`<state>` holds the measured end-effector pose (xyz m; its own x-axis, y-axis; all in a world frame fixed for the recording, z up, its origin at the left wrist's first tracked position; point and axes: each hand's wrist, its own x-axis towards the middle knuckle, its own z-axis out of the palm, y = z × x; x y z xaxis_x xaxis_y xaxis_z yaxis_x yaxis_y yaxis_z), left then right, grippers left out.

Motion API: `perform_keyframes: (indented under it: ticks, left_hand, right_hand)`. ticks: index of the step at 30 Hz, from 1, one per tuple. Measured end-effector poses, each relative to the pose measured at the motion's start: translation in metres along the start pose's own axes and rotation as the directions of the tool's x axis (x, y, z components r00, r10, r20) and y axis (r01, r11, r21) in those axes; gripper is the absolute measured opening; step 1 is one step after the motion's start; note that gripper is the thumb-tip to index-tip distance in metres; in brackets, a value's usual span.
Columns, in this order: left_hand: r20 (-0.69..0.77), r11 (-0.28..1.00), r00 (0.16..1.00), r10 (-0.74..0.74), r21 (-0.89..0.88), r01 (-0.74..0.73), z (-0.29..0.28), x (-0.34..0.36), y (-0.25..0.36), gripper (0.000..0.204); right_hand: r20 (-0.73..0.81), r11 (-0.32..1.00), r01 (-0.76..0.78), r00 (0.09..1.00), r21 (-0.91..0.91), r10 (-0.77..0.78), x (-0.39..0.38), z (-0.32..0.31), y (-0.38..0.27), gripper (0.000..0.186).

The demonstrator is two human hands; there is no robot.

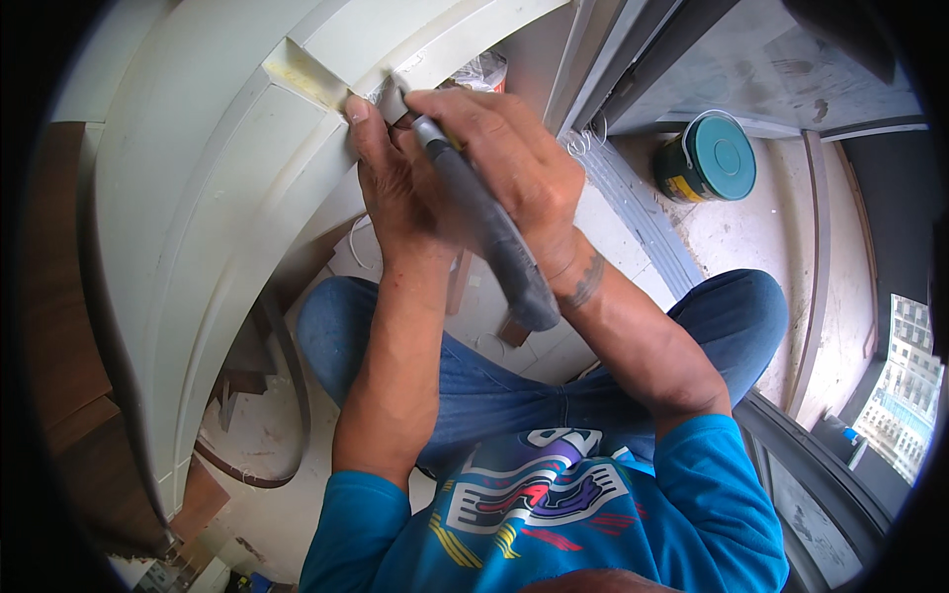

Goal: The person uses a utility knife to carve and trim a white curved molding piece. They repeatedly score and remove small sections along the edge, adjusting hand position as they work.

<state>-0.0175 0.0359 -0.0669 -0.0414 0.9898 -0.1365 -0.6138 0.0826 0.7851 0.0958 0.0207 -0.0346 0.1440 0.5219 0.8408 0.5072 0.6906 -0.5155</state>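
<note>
My right hand [524,163] is closed around a hammer [484,222], holding it high up near the head. Its dark rubber-gripped handle slants back toward me, and a short metal neck shows above the grip. The grey head is partly hidden by my fingers, against the edge of a curved white panel [217,188]. Close beside it, my left hand [395,188] is closed, its thumb at the panel's edge by a shallow yellowish recess [306,74]. The left fingers are mostly hidden, so what they hold cannot be made out.
A dark green bucket [707,158] with a lid and wire handle stands at the right, past a grey metal door track [643,217]. Brown boards [69,346] lie at the left. A bent brown strip [297,415] curves over the floor below the panel.
</note>
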Motion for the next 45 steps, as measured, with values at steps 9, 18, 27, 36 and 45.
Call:
perform_keyframes:
  ticks: [9,18,27,36,45]
  left_hand:
    - [0.019,0.994,0.995,0.095,0.061,-0.096,0.005,-0.003,0.000,0.065]
    - [-0.172,0.990,0.985,-0.032,0.129,0.055,0.032,-0.008,0.014,0.076]
    - [-0.196,0.990,0.980,0.017,0.138,0.011,0.035,-0.009,0.012,0.082]
    - [-0.190,0.985,0.982,-0.015,0.167,0.047,0.033,-0.007,0.014,0.077]
    - [-0.159,0.988,0.987,-0.011,0.151,0.036,0.032,-0.007,0.013,0.076]
  right_hand:
    - [-0.014,1.000,0.005,1.000,0.014,-0.005,-0.002,0.002,-0.011,0.031]
    - [-0.117,0.950,0.022,0.991,-0.312,-0.061,0.046,-0.069,0.077,0.024]
    - [-0.177,0.959,0.098,0.973,-0.266,-0.149,0.051,-0.069,0.104,0.023]
    - [-0.107,0.966,-0.008,0.994,-0.257,-0.020,0.050,-0.070,0.096,0.023]
    - [-0.127,0.942,0.088,0.983,-0.325,-0.135,0.046,-0.063,0.099,0.022]
